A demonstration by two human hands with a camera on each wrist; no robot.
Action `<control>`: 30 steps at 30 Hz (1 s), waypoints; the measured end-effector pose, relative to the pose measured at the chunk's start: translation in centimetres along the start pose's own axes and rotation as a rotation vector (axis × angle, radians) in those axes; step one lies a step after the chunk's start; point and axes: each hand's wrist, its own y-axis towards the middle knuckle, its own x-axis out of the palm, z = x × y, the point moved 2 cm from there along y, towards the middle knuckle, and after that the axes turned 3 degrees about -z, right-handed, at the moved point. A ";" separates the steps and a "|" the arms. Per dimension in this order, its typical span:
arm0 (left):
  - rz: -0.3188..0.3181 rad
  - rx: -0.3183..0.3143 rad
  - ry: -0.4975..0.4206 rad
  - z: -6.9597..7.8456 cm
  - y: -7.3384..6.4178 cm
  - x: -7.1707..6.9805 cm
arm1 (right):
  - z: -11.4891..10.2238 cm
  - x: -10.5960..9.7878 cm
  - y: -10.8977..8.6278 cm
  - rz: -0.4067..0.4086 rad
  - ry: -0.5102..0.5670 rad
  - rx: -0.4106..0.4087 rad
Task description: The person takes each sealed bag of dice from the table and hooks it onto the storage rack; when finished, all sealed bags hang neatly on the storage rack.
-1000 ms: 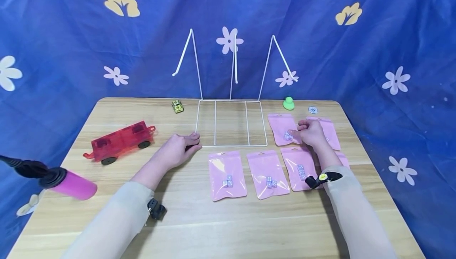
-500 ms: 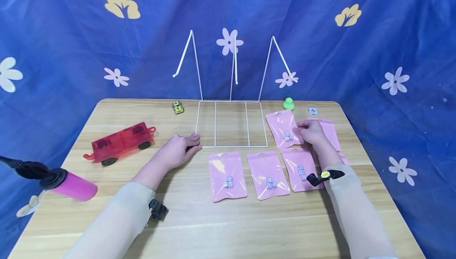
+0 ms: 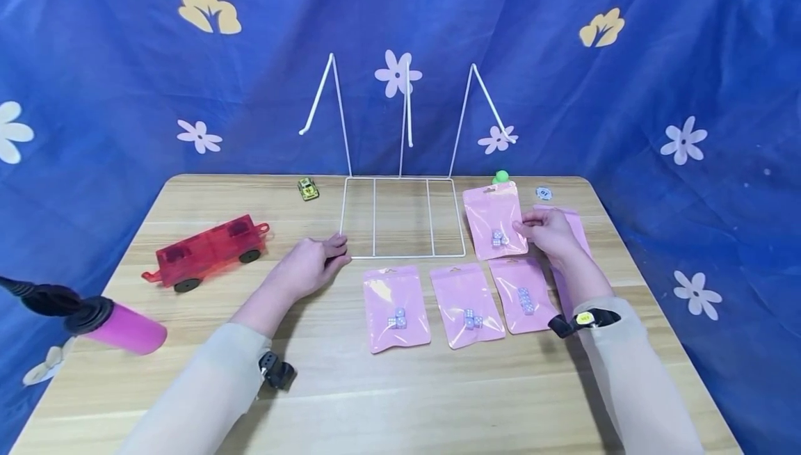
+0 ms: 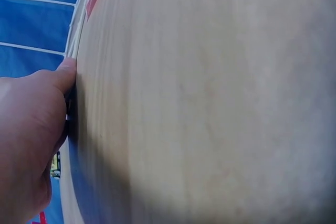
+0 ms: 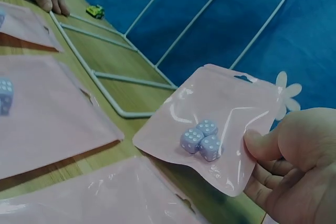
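Note:
My right hand point(image 3: 553, 236) pinches the right edge of a pink zip bag point(image 3: 493, 208) between thumb and fingers. Through its clear front show three lavender dice point(image 5: 202, 140), and the bag is tilted up off the table, its hang hole at the top. A white wire rack point(image 3: 409, 257) with three upright hooked arms stands at the back centre. At its front left corner my left hand point(image 3: 306, 267) grips the wire between thumb and fingers. Nearer me lie more pink bags with dice: a left one point(image 3: 397, 291), a middle one point(image 3: 463, 291) and a right one point(image 3: 518, 274).
Another pink bag point(image 3: 580, 229) lies partly under my right forearm. Behind the raised bag a green toy point(image 3: 500, 177) is mostly hidden, near a poker chip point(image 3: 544, 193). Leftward are a small yellow car point(image 3: 308, 188), a red wagon point(image 3: 209, 252) and a pink bottle point(image 3: 128, 328).
My right hand has taken hold of the bag and lifted it from the table, tilting its top up so that it now covers much of the green toy. The left hand stays on the rack corner.

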 end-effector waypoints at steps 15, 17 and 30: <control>-0.020 -0.034 -0.023 0.0 0.2 -0.3 | -3.0 -1.2 -3.5 0.011 0.161 -0.230; -0.017 -0.041 -0.031 -0.1 0.1 -0.4 | -3.3 -1.3 -3.9 -0.006 0.231 -0.246; -0.034 -0.067 -0.006 0.2 0.1 -0.7 | -5.1 -1.6 -6.6 -0.100 0.465 -0.322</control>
